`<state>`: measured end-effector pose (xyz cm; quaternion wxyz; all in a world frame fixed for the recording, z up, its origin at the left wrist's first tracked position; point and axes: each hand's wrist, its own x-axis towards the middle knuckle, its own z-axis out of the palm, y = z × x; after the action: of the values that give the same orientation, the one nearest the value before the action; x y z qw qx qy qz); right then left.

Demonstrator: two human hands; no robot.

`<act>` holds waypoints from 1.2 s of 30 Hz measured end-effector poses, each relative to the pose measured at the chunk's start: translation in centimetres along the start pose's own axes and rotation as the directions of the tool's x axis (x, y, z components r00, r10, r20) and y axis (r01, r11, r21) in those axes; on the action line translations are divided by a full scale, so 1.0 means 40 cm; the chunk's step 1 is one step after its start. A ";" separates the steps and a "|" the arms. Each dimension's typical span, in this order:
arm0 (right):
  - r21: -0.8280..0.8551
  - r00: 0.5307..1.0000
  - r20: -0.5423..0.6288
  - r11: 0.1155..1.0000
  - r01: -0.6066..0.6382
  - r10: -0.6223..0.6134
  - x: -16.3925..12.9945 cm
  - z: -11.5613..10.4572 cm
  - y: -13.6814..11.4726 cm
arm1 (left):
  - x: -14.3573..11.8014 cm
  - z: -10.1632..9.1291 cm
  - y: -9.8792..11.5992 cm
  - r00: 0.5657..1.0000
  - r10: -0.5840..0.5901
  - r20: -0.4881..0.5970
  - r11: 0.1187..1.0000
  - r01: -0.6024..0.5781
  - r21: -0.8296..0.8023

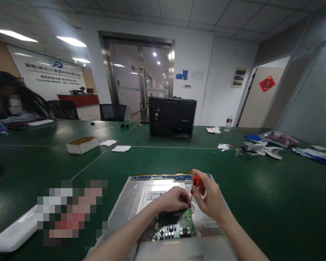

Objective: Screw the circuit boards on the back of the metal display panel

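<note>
My right hand [210,199] grips a screwdriver [196,181] with an orange-red handle, its shaft pointing down. The tip meets the upper corner of a green circuit board [188,221]. Beside that tip, the curled fingers of my left hand [175,199] are pressed together at the board's edge; whatever they hold is hidden. The board sits on a silver metal display panel [136,195] lying flat on the table. Along the panel's far edge runs a narrow blue circuit strip [157,177]. My left hand and forearm cover part of the green board.
A black monitor casing [172,117] stands upright beyond the panel on the green table [119,165]. An open cardboard box [82,145] and papers [121,148] lie left. Loose metal and plastic parts [256,148] and a bottle [228,123] are right. A person [13,98] sits far left.
</note>
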<state>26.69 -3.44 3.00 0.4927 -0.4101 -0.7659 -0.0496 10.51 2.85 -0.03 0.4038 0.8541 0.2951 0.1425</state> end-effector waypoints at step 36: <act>0.012 1.000 0.008 1.000 0.000 0.000 0.007 -0.006 -0.007 | 0.005 0.000 -0.003 1.000 0.000 0.004 1.000 0.000 -0.022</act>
<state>26.61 -3.60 3.43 0.4920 -0.4074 -0.7682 -0.0432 10.62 3.03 -0.14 0.4136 0.8501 0.2926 0.1439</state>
